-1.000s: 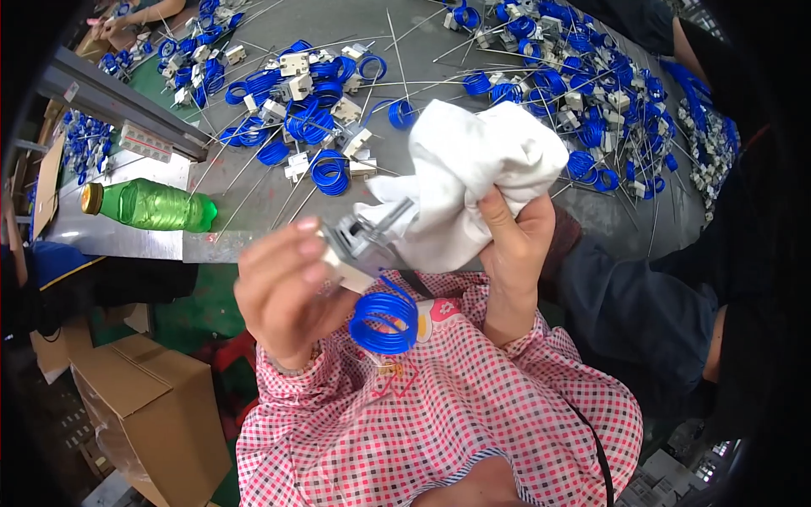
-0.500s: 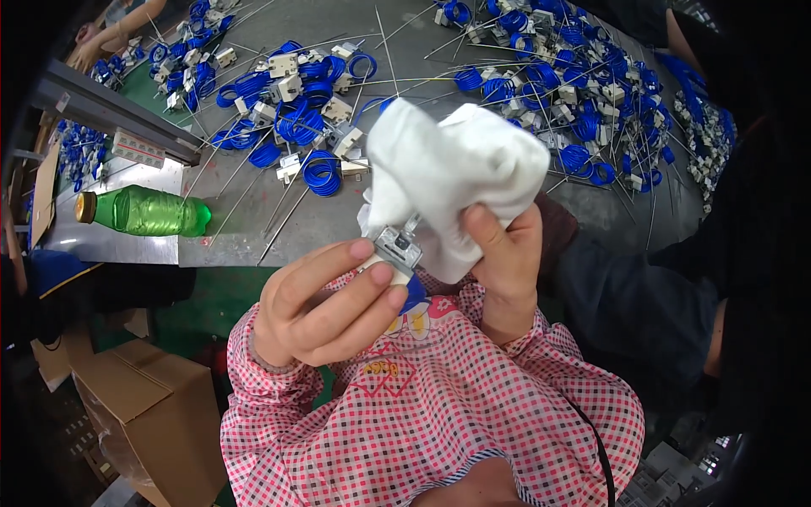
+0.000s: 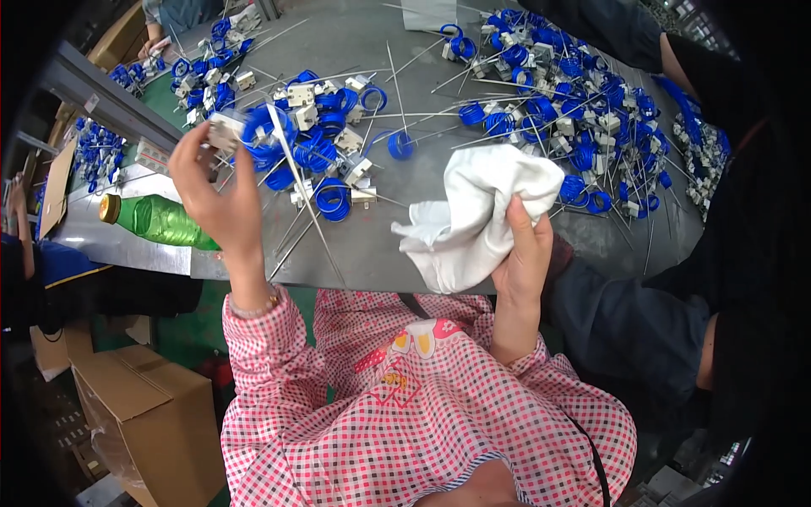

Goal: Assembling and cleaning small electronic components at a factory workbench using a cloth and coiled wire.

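Note:
My left hand point(image 3: 215, 203) is raised over the left part of the grey table, its thumb and fingers closed on the pale block of a capillary thermostat point(image 3: 225, 131). From that block, a blue coil and a long thin metal rod appear to hang to the right, in front of a heap of similar thermostats point(image 3: 334, 198). A crumpled white cloth point(image 3: 473, 203) is gripped in my right hand point(image 3: 525, 262), above the table's near edge. The cloth hides part of my right fingers.
Behind my left hand lies a green bottle point(image 3: 160, 221) on its side. A larger heap of blue-coiled thermostats point(image 3: 583, 152) covers the right of the table point(image 3: 363, 262). Another person's dark sleeve point(image 3: 600, 34) reaches in at upper right. A cardboard box point(image 3: 156, 422) stands lower left.
My left hand has carried the thermostat away from the cloth, up and to the left over the table. My right hand has lowered slightly with the cloth, which now hangs looser.

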The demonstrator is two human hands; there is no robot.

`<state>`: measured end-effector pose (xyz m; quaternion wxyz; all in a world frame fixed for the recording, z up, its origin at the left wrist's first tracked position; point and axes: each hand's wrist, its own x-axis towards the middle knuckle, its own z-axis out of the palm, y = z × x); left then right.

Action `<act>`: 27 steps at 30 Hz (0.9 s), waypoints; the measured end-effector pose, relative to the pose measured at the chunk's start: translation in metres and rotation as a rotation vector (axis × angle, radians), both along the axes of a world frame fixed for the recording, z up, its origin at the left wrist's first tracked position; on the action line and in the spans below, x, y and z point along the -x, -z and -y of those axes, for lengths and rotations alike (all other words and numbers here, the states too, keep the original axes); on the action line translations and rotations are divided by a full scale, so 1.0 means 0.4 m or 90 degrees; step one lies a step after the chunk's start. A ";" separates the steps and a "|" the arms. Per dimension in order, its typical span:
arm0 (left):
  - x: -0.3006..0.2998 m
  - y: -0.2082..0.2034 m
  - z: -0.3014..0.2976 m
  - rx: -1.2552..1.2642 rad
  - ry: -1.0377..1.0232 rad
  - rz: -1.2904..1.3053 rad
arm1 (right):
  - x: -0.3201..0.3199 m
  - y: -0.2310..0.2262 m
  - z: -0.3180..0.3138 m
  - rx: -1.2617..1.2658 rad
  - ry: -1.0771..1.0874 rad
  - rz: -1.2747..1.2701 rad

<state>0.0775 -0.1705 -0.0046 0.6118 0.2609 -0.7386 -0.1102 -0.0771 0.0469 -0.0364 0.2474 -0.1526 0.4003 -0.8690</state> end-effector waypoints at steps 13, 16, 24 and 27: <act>-0.019 0.111 0.117 -0.082 -0.009 0.497 | 0.021 0.019 0.001 0.029 0.008 0.076; -0.031 0.089 0.098 -0.112 0.019 0.462 | 0.016 0.011 0.003 0.046 -0.027 0.100; -0.060 0.063 0.085 -0.117 0.030 0.394 | 0.013 0.006 0.009 0.137 -0.158 0.245; -0.051 -0.013 -0.006 -0.069 0.025 0.289 | 0.004 -0.007 0.012 0.182 -0.218 0.293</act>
